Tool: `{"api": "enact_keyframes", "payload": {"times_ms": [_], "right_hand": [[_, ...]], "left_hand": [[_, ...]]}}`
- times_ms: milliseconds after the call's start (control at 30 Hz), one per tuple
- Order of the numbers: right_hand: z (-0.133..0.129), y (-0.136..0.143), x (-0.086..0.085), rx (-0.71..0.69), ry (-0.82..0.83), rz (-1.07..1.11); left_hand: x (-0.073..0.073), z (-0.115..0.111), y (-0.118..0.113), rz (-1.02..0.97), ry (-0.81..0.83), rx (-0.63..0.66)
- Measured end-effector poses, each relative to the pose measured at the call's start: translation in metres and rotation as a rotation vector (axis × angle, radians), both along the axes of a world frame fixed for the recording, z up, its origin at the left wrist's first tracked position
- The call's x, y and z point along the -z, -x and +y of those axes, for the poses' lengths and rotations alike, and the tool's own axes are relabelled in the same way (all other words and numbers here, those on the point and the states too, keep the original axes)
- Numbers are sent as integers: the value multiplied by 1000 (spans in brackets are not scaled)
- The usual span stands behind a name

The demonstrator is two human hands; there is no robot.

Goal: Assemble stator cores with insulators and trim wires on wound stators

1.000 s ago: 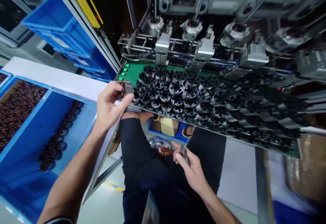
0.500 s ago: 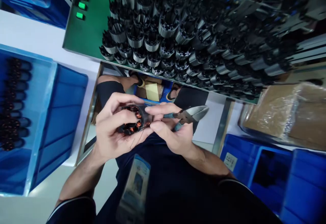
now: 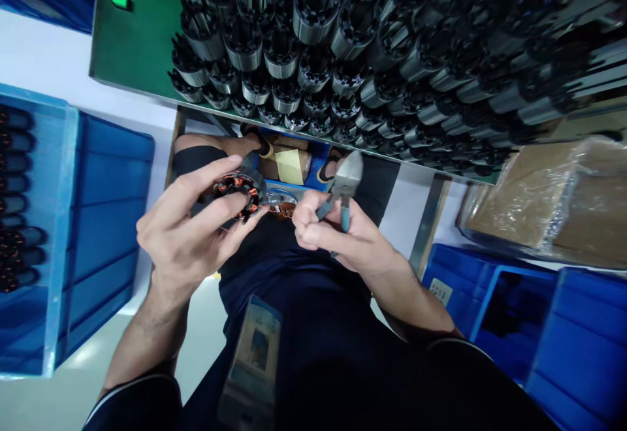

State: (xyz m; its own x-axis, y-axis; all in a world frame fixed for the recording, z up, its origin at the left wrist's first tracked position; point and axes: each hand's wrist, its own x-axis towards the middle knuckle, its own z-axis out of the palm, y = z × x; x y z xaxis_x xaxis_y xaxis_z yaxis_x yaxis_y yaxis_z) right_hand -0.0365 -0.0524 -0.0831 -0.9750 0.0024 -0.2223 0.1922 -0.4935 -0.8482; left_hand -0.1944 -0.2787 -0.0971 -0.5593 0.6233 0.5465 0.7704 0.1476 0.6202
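My left hand grips a dark ring with copper wire, just left of the middle of the frame. My right hand is wrapped around the pliers, near the middle. Up top, I see many black rings on a green bench.

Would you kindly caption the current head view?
Left hand holds a black ring-shaped core with copper windings; right hand holds blue-handled metal pliers.

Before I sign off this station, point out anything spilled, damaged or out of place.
Nothing looks clearly spilled or damaged. Closest to odd: the metal cores crowd up to the front edge of the green tabletop, where one might get knocked off. The wound ring in the left hand shows no obvious fault.
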Motion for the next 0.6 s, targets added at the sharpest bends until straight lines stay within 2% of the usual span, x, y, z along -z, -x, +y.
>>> {"api": "enact_keyframes", "payload": {"times_ms": [67,100,133,233,300,400,467,533,600], "right_hand": [[2,-4,7,10,205,65],[1,-5,9,13,251,74],[1,-6,10,3,248,73],[3,-6,8,-42,79,59],[6,-7,6,-71,-1,74],[9,-11,8,-28,-66,61],[8,-17,13,99,-144,31],[4,-25,18,222,-271,7],[-4,-33,20,207,-439,15]], "left_hand": [[6,3,-7,-240,-111,10],[8,7,-14,-410,-178,22],[9,12,-23,-594,-247,34],[9,29,-50,-1105,-402,35],[7,37,-63,-1290,-442,2],[6,41,-70,-1367,-445,-73],[8,41,-70,-1336,-461,-133],[12,41,-70,-1265,-483,-186],[15,42,-69,-1185,-503,-212]]}}
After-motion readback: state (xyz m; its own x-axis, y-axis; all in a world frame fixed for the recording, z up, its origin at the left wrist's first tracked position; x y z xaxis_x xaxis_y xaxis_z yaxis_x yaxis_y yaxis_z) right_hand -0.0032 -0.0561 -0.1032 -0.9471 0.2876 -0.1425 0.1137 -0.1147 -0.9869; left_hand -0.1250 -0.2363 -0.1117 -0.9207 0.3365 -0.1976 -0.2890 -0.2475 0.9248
